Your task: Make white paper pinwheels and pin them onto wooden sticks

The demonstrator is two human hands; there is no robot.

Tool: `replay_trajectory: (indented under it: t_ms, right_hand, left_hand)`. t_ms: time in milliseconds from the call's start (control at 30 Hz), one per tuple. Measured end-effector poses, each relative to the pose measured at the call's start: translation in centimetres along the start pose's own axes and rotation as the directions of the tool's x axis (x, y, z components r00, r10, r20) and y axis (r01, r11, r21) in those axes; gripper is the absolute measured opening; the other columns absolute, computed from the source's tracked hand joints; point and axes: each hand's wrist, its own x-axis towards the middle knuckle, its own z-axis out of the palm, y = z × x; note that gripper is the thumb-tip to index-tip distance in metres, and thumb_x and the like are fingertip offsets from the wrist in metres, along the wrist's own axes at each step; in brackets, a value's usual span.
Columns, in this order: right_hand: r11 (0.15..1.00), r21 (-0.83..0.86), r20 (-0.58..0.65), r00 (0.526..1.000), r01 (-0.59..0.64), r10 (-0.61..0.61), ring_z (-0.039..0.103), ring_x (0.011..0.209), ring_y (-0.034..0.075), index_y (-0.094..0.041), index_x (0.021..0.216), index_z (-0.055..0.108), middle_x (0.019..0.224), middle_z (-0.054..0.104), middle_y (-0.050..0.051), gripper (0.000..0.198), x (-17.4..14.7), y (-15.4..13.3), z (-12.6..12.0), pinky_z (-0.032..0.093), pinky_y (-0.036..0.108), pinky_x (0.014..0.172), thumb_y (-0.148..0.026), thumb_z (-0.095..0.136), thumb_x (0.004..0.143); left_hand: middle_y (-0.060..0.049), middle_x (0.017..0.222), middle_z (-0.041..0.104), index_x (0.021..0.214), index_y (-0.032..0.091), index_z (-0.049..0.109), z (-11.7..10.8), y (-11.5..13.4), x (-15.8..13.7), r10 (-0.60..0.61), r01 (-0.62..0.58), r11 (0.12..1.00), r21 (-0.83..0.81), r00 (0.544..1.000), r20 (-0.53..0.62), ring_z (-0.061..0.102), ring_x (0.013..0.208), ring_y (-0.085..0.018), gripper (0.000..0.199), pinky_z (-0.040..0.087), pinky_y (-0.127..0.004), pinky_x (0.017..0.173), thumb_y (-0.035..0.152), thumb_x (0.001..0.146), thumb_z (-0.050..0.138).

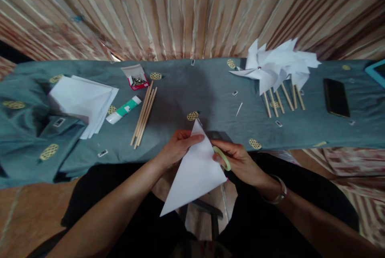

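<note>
The left hand [178,146] is pinching triangular white paper [195,179] between thumb and fingers, over the lap [102,194] and the tabletop's [177,101] near edge. The right hand [240,159], fingers partly curled, is gripping pale-green-handled scissors [224,158] along the paper's right edge.

left hand [179,146]: pinching | right hand [240,162]: curled, gripping | forearms [120,200]: extended forward, converging
</note>
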Motion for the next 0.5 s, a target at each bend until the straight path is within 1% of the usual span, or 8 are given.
replay_trajectory:
  t_ms: [167, 333, 433, 500]
  right_hand:
    - [0.999, -0.033, -0.027, 0.999, 0.017, -0.018, 0.056, 0.065, 0.011, -0.025, 0.108, 0.077, 0.081, 0.072, 0.000, 0.033, 0.1, -0.1, 0.2, 0.050, 0.022, 0.059, -0.046, 0.072, 0.084]
    - [1.000, -0.008, -0.053, 0.999, -0.008, 0.007, 0.055, 0.062, 0.009, -0.023, 0.101, 0.078, 0.079, 0.070, -0.001, 0.030, 0.1, 0.3, 0.3, 0.047, 0.020, 0.056, -0.048, 0.073, 0.083]
    - [0.999, -0.044, -0.110, 0.994, -0.005, 0.000, 0.055, 0.058, 0.009, -0.022, 0.100, 0.075, 0.075, 0.070, -0.001, 0.037, 0.5, 0.3, -0.9, 0.046, 0.021, 0.054, -0.053, 0.073, 0.081]
    - [0.985, -0.172, -0.181, 0.983, -0.004, -0.027, 0.057, 0.057, 0.012, -0.020, 0.103, 0.072, 0.072, 0.071, 0.001, 0.044, 0.7, 0.0, -2.6, 0.047, 0.024, 0.054, -0.058, 0.071, 0.080]
  left_hand:
    - [-0.003, 0.055, 0.066, 0.063, 0.013, 0.069, 0.1, 0.2, 0.1, -0.009, 0.009, 1.000, 0.015, 1.000, 0.003, 0.056, 0.043, -0.011, 0.030, 0.038, -0.021, 0.043, 0.041, 0.069, 0.079]
    - [-0.003, 0.056, 0.067, 0.064, 0.013, 0.069, 0.3, 0.0, 0.3, -0.015, 0.015, 1.000, 0.014, 1.000, -0.013, 0.056, 0.043, -0.011, 0.028, 0.039, -0.021, 0.044, 0.039, 0.070, 0.079]
    - [-0.004, 0.060, 0.070, 0.066, 0.013, 0.071, 0.1, 0.0, 0.4, -0.006, 0.005, 1.000, -0.015, 1.000, -0.025, 0.059, 0.046, -0.012, 0.029, 0.043, -0.021, 0.046, 0.040, 0.066, 0.082]
    - [-0.004, 0.063, 0.071, 0.068, 0.014, 0.072, -0.3, 0.3, 0.5, 0.024, -0.027, 0.999, -0.036, 0.997, -0.069, 0.061, 0.049, -0.013, 0.031, 0.045, -0.022, 0.047, 0.042, 0.063, 0.085]
